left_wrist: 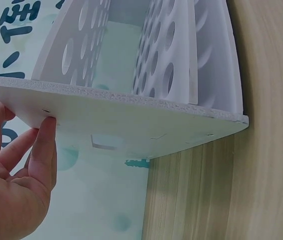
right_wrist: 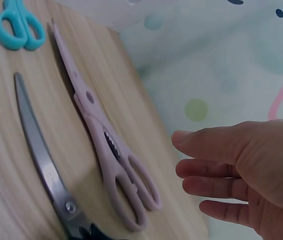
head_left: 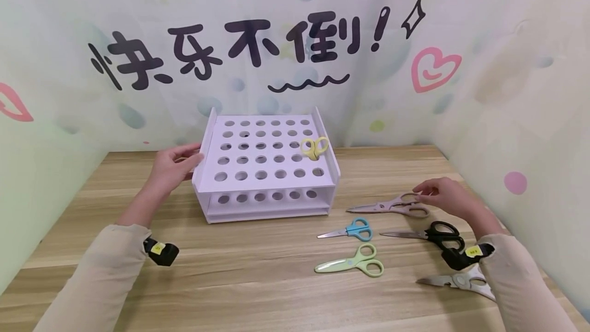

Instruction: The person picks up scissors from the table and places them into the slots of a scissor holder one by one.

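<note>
With fingers of right hand [head_left: 444, 196] loosely spread, hovers near dusty-pink plastic-handled scissors [head_left: 382, 207] on wood-grain table [head_left: 258, 281]; with left hand [head_left: 171, 168], pinches left side panel [left_wrist: 136, 120] of white, round-holed rack [head_left: 262, 187].

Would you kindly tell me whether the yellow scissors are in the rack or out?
In: the head view shows the yellow scissors handles-up at a hole in the white rack, blades hidden.
</note>
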A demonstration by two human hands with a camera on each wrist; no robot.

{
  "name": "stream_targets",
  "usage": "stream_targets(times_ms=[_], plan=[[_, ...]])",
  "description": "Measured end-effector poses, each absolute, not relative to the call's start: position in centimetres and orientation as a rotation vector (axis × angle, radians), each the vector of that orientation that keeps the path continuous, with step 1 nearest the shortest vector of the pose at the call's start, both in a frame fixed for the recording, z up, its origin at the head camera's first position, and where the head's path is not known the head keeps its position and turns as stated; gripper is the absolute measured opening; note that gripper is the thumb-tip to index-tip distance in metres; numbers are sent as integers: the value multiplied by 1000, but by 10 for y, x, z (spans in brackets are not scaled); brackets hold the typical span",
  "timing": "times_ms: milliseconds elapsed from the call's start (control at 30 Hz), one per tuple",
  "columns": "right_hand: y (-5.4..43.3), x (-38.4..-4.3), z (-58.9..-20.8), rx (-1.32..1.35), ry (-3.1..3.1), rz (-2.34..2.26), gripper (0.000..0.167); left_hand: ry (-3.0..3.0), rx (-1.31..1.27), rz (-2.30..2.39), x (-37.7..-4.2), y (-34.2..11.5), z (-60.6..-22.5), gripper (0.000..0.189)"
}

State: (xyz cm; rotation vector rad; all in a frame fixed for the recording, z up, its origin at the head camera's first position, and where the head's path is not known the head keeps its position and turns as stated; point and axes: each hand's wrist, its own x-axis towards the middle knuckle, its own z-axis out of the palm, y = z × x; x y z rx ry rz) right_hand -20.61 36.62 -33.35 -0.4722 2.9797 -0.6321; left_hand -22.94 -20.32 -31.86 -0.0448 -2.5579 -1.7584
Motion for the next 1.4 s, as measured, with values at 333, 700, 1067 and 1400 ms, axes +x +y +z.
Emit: stream_targets(times_ms=[333, 700, 1067, 1400], plan=[[382, -200, -356, -415, 2992, -644, 26, -2552, -44, -1758, -229, -204, -319, 56], [396, -196, -379, -355, 3026, -747, 28, -2558, -49, -1753, -229, -204, -319, 56], [398, -197, -392, -370, 3073, -745, 31, -2565, -50, -1743, -229, -204, -320, 56], [394, -198, -392, -348, 3073, -724, 36, -2557, -69, -1736, -230, -203, -320, 55]])
